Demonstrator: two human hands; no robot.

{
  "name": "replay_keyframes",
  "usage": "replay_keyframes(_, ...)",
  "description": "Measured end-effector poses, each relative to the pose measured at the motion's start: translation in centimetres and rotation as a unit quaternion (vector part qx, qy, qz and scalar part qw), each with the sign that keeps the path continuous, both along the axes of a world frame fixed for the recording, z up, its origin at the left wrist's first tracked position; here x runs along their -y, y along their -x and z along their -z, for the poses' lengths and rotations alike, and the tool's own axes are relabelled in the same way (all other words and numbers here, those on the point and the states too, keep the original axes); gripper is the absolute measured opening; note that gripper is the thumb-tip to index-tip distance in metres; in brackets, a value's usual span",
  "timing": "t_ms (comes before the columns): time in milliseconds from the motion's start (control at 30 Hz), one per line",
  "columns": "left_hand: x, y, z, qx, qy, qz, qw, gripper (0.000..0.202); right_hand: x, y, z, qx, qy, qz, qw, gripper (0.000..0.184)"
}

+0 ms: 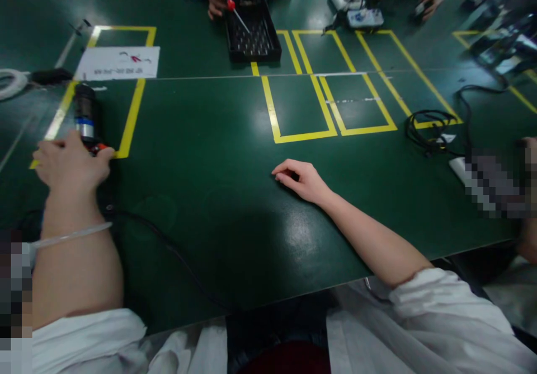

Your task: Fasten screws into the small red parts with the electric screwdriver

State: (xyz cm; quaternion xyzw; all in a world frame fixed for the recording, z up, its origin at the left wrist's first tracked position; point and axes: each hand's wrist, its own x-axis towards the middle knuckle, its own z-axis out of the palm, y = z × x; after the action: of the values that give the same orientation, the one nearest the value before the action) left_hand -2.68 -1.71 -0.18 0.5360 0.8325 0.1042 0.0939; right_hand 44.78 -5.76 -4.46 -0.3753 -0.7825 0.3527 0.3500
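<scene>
My left hand (73, 164) lies over a dark cylindrical tool (85, 111) with a blue and silver band and a red-orange part by my thumb. The fingers bend around its near end, and my palm hides most of the grip. At the middle of the table my right hand (304, 181) rests on its side. Its fingers are curled, with thumb and index tips close together, and nothing shows between them. The green tabletop (201, 178) lies under both hands. A black cable (168, 242) runs from near the left wrist toward the front edge.
Across the table, a person holds a red-handled screwdriver (230, 4) over a black tray (255, 57) of small parts. A white labelled sheet (119, 63) lies at left. Yellow tape outlines (306, 135) mark the surface. A coiled black cable (428, 130) sits at right, beside another person.
</scene>
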Motion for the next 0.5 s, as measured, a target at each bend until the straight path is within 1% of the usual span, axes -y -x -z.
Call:
replay_keyframes(67, 0.23, 0.67, 0.02, -0.054, 0.004, -0.076, 0.996, 0.089, -0.02, -0.01, -0.06, -0.001, 0.002, -0.001, 1.000, 0.014)
replay_keyframes(100, 0.34, 0.81, 0.01, -0.065, 0.006, -0.093, 0.994, 0.089, -0.03, 0.00, -0.10, -0.002, 0.002, -0.001, 1.000, 0.013)
replay_keyframes(233, 0.60, 0.48, -0.07, -0.065, 0.002, -0.094, 0.993, 0.094, -0.04, 0.04, -0.20, -0.007, -0.003, -0.002, 1.000, 0.014)
replay_keyframes(333, 0.68, 0.14, 0.01, -0.070, 0.000, -0.100, 0.993, 0.091, -0.06, 0.08, -0.18, -0.007, -0.003, -0.001, 1.000, 0.014)
replay_keyframes(400, 0.79, 0.10, 0.16, -0.067, -0.012, -0.098, 0.993, 0.090, -0.09, 0.09, -0.16, -0.006, -0.004, -0.003, 1.000, 0.014)
replay_keyframes(500, 1.08, 0.13, 0.38, -0.052, -0.041, -0.078, 0.995, 0.087, -0.12, 0.12, -0.16, -0.002, -0.002, -0.002, 1.000, 0.014)
